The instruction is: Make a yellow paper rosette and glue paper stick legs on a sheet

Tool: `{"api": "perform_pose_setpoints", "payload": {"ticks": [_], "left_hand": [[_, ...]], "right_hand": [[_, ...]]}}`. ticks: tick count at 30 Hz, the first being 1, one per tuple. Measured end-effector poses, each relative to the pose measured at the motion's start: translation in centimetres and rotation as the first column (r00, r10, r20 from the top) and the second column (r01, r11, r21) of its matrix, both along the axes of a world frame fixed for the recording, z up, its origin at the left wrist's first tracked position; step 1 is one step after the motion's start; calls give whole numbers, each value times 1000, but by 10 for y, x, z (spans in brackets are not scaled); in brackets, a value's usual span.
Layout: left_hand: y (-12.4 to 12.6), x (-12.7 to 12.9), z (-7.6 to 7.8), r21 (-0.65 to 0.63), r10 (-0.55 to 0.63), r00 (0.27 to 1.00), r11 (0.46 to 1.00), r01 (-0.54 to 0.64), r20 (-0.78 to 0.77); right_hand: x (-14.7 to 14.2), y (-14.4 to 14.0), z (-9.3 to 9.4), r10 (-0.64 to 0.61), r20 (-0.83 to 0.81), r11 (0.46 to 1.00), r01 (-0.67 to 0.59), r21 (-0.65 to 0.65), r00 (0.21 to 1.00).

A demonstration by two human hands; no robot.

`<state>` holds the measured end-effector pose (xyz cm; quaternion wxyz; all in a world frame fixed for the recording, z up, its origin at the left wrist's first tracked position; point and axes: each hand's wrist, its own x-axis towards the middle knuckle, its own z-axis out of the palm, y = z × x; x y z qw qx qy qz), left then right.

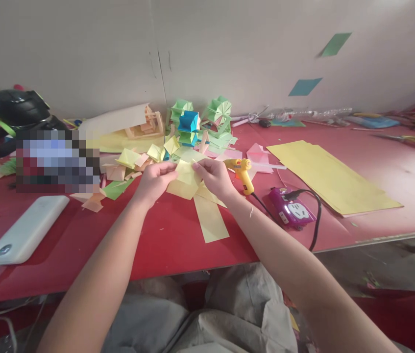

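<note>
Between my hands is a small yellow sheet of paper (188, 172), held just above other yellow pieces. My left hand (157, 180) pinches its left edge between thumb and fingers. At the opposite edge, my right hand (212, 175) grips the paper with thumb and fingertips. Under and in front of them lie loose yellow paper rectangles (211, 219) on the red table (170, 240). Just right of my right hand rests a yellow glue gun (243, 174). Folded yellow paper pieces (128, 158) are heaped left of my left hand.
Green and blue folded-paper forms (188, 127) stand behind my hands. A purple power strip (291, 208) with a black cord sits at right, near large yellow sheets (332, 176). A white power bank (25, 230) lies at left, before a blurred-out patch. Pliers (409, 141) lie far right.
</note>
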<state>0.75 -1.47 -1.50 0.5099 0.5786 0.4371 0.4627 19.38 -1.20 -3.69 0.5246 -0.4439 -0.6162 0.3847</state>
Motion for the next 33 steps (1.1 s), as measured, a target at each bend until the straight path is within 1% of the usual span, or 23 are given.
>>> {"api": "perform_pose_setpoints", "payload": {"ticks": [2,4,7,10,13,16,19,22,27,31,33], "left_hand": [[-2,3,1,12,-34,999,999,34,4],[-3,4,1,43,-30,1000,999,30,-8],[-1,4,-2,67,13,999,998,-10,-39],[1,2,-4,93,55,996,994,-48,-74],[1,1,-4,139,60,994,989,-47,-94],[-1,3,-4,189,32,994,982,-12,-107],[-3,5,-4,169,-7,995,985,24,-100],[-2,5,-4,147,-44,996,988,54,-72],[0,-1,-3,171,54,992,985,-34,-111],[1,-5,-2,149,27,994,989,-10,-109],[1,-6,-2,166,39,992,986,-20,-117]], "right_hand": [[0,-1,1,-18,40,1000,17,22,999],[-1,-3,1,-29,59,999,27,29,998],[-3,-3,2,-28,70,999,25,31,997],[-3,-4,4,-29,49,999,28,27,998],[-2,-5,8,33,6,999,-33,-9,999],[0,-6,10,102,44,994,-100,-42,994],[0,-7,10,87,97,996,-84,-37,991],[-1,-7,9,76,98,997,-73,-27,992],[1,-7,10,95,76,995,-92,-47,993],[2,-6,10,86,60,996,-85,-17,995],[2,-6,10,94,34,995,-92,-39,995]]}}
